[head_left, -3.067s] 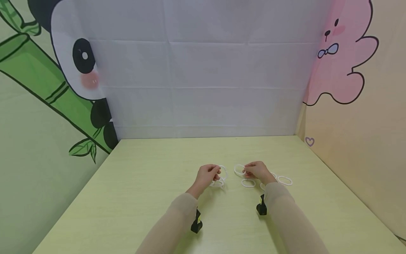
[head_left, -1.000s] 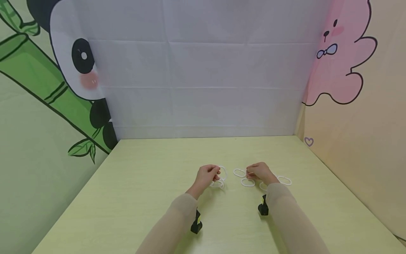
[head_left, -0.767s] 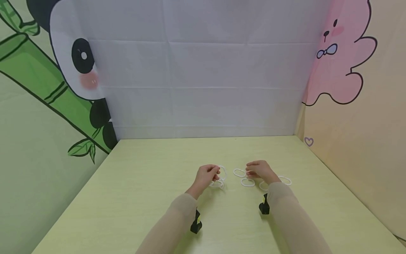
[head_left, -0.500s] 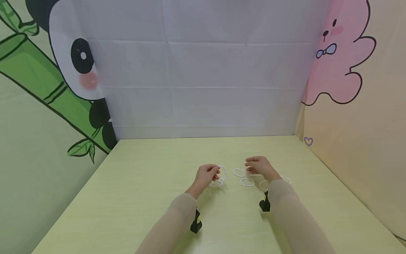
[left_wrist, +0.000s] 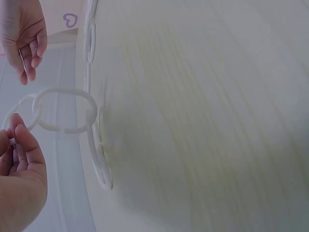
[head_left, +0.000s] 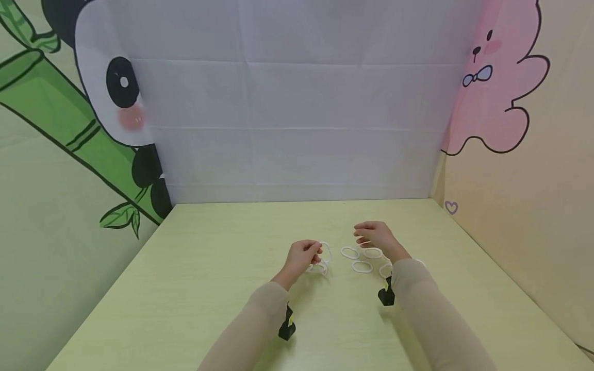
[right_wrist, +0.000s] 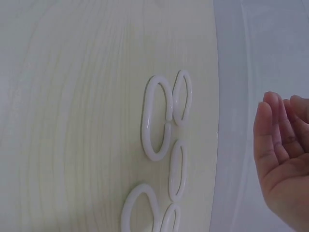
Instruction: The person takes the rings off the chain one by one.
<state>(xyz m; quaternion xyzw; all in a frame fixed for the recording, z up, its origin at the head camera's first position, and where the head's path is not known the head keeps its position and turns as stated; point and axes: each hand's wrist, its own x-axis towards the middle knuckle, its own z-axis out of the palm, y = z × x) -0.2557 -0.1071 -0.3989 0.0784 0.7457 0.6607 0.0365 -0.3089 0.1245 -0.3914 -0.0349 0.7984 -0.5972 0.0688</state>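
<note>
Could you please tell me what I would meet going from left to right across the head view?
Panda drawing, left hand, chain of white rings held by that hand, leftmost loose ring, right hand, pink animal drawing.

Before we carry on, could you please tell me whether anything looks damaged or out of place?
Nothing stands out. The loose links lie flat on the table; the left hand holds the chain. A gapped link lies there, but a chained one has a gap too, so probably by design.
</note>
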